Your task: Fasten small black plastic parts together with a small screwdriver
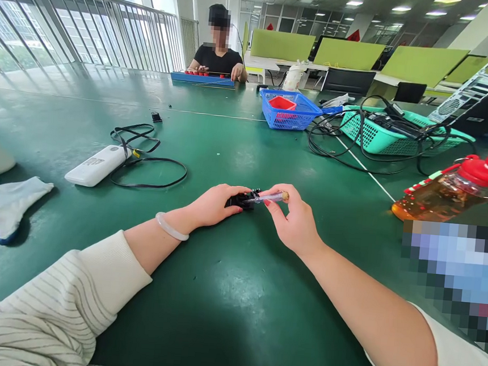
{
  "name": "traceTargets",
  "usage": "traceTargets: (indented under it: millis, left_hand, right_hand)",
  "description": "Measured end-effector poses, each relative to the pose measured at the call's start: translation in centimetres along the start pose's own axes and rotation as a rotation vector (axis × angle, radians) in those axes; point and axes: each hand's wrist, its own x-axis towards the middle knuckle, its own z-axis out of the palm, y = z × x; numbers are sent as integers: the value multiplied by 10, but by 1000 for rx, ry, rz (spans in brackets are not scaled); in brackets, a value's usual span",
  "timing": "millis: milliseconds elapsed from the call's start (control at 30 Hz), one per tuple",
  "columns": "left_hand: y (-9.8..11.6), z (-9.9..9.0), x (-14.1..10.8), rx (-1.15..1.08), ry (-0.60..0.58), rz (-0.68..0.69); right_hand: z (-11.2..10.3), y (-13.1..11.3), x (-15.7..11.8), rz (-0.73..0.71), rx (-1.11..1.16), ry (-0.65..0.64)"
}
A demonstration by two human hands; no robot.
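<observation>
On the green tabletop (235, 285), my left hand (214, 206) is closed around a small black part (246, 201), thumb on the near side and fingers on the far side. What kind of part it is I cannot make out. My right hand (294, 219) pinches a screwdriver (273, 197) with a clear handle and a yellowish end cap. The screwdriver lies nearly level, its tip pointing left and meeting the black part. My left fingers hide some of that part.
A white power bank (95, 165) with a black cable (147, 186) lies left, beyond a glove (17, 206). Right are a blue basket (286, 118), a teal basket (388, 138) with cables, and a red-lidded bottle (443, 195). Across the table sits a person (218, 58) behind a blue tray (202, 79).
</observation>
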Motion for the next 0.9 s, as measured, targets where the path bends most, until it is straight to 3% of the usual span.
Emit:
traceTargets:
  millis: [200,333,433,600,733,900]
  left_hand:
    - [4,-2,-1,48,58,-12]
    - [6,-4,-3,20,152,-20]
    - [6,-4,-3,5,229,-43]
    - [1,-2,-1,99,233,-184]
    - [-7,2,0,212,165,-281]
    - [-7,3,-2,283,173,-306]
  right_hand:
    - [0,6,3,23,190,47]
    - [-3,16,9,-37,420,334]
    - [-5,30,13,38,413,473]
    - [-3,47,16,192,376,397]
    - [-1,48,15,194,371,373]
    - [-1,46,15,183,362,373]
